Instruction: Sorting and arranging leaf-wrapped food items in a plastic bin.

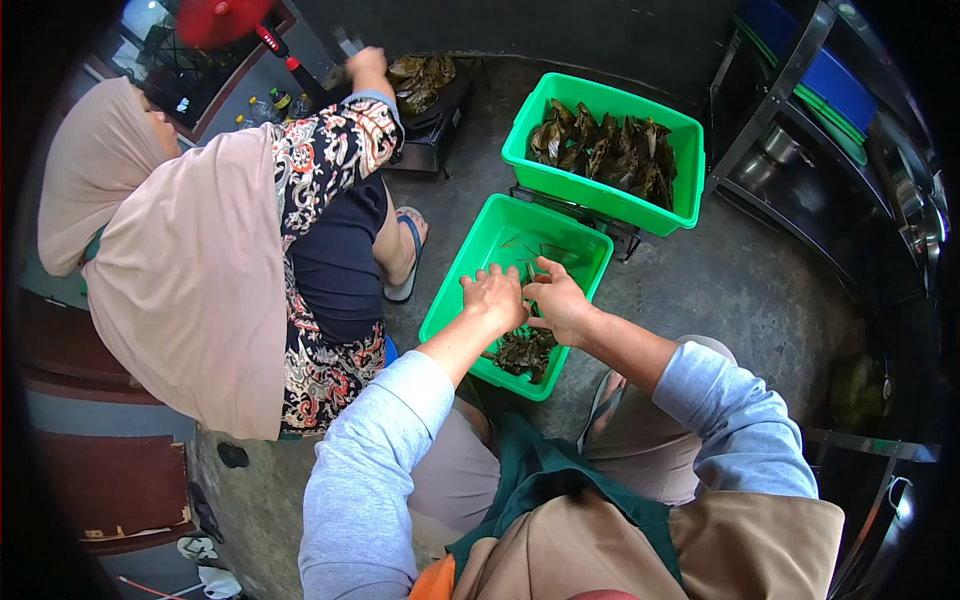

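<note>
Both my hands are over a green plastic tub between my knees. My left hand has its fingers spread, palm down. Close beside it is my right hand, fingers parted and thumb side towards the left one; whether anything thin is between its fingers cannot be told. Dark, crumpled leaf pieces lie in the near end of the tub, partly under my hands. A few thin reddish strands show at its far end. Behind it a second green tub holds rows of dark folded-leaf bundles.
A co-worker sits at the left, one arm reaching over a low black stove with leaf bundles on it. Plastic bottles and a red fan stand beyond. Metal shelving with pots and trays lines the right side.
</note>
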Motion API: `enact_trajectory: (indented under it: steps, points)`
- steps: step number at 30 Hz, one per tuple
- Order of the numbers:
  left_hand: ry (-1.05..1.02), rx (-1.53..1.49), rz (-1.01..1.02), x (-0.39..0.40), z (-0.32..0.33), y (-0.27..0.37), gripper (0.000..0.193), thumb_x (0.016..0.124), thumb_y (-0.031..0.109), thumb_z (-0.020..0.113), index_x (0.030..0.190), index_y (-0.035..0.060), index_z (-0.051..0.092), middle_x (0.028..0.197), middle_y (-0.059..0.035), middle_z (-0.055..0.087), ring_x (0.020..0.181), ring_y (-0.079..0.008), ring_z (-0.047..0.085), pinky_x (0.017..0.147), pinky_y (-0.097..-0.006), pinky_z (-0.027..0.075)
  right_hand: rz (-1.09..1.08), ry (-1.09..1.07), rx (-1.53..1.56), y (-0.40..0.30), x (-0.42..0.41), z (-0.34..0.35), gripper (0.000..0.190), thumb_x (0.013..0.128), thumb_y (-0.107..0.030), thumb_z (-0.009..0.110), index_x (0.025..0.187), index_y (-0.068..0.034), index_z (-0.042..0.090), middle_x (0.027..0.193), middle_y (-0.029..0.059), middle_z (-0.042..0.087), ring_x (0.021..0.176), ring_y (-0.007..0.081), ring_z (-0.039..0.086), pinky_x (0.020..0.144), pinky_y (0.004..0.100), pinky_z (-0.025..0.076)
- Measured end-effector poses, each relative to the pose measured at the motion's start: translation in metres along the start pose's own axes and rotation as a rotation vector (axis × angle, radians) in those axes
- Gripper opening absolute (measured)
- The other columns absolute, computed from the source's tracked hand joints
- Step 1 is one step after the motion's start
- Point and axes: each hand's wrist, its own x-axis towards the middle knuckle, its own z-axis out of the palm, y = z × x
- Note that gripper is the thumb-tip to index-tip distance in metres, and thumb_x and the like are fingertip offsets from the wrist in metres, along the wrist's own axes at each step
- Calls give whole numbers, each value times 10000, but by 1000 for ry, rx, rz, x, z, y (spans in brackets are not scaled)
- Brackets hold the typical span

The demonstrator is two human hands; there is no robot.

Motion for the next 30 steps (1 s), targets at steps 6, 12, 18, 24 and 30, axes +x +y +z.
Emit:
enact_trajectory:
  steps: [6,12,18,24,30]
  points:
    - [-90,-12,50,-5,-2,6,524,770,392,632,1184,91,516,1180,-110,528,1115,-269,511,918,-462,383,-52,-1,-90,9,8,-4,699,814,-87,550,1416,-78,194,1347,165,325,1179,281,409,938,394,389]
    - [-266,-22,130,-6,5,6,346,781,352,590,1029,117,646,1056,-80,620,1037,-220,576,898,-399,422,-113,-71,-222,30,18,-8,643,831,-113,544,1398,-53,248,1340,167,368,1209,270,383,976,382,352]
    - [-415,-51,157,-11,-12,13,339,792,289,541,1072,116,624,1101,-94,608,1063,-240,560,906,-419,416,-453,0,-692,20,10,-8,567,779,-49,489,1333,-37,369,1300,197,394,1227,327,362,1035,391,292]
    - [-264,-37,317,-12,13,20,417,774,276,534,1159,116,527,1131,-150,583,1074,-283,537,894,-402,430,-628,0,-717,22,14,-11,528,786,-68,494,1304,-44,398,1254,228,423,1188,369,382,1028,420,297]
    - [22,7,681,-24,26,33,465,753,231,561,1191,88,502,1181,-191,524,1169,-318,431,993,-402,348,-548,-66,-772,12,6,-15,492,795,-134,545,1268,-47,445,1248,233,429,1181,372,390,1028,423,302]
